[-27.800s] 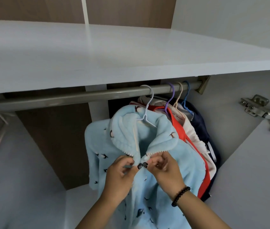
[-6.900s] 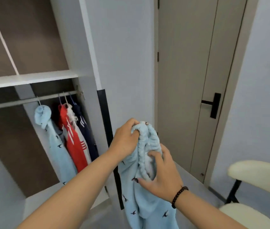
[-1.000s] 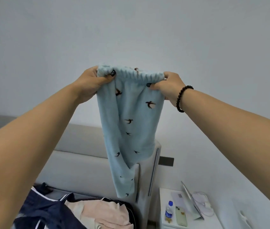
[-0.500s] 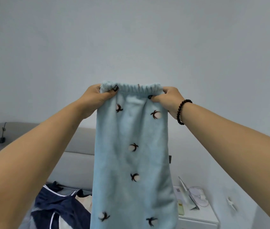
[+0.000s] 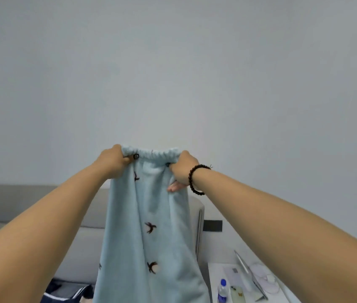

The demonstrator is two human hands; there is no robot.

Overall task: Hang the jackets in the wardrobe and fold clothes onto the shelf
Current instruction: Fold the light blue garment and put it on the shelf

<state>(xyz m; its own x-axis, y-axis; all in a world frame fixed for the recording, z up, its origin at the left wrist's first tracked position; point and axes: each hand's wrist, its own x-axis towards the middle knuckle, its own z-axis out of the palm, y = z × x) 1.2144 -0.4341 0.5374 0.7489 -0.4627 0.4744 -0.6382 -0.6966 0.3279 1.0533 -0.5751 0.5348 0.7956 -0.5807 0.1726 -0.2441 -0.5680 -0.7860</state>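
I hold a pair of light blue fleece trousers (image 5: 151, 237) with small dark bird prints up in front of me, hanging straight down out of the bottom of the view. My left hand (image 5: 111, 164) grips the left end of the elastic waistband. My right hand (image 5: 180, 171), with a black bead bracelet on its wrist, grips the right end. The waistband is stretched level between both hands. The wardrobe is out of view.
A grey upholstered headboard (image 5: 9, 206) stands behind the trousers. Dark navy clothes (image 5: 68, 294) lie on the bed at the bottom left. A white bedside table (image 5: 214, 276) at the lower right carries a water bottle (image 5: 222, 291), a phone and a white device.
The view has tilted so my hands and the waistband sit lower in the frame. The trousers still hang flat between both hands; the grip is unchanged.
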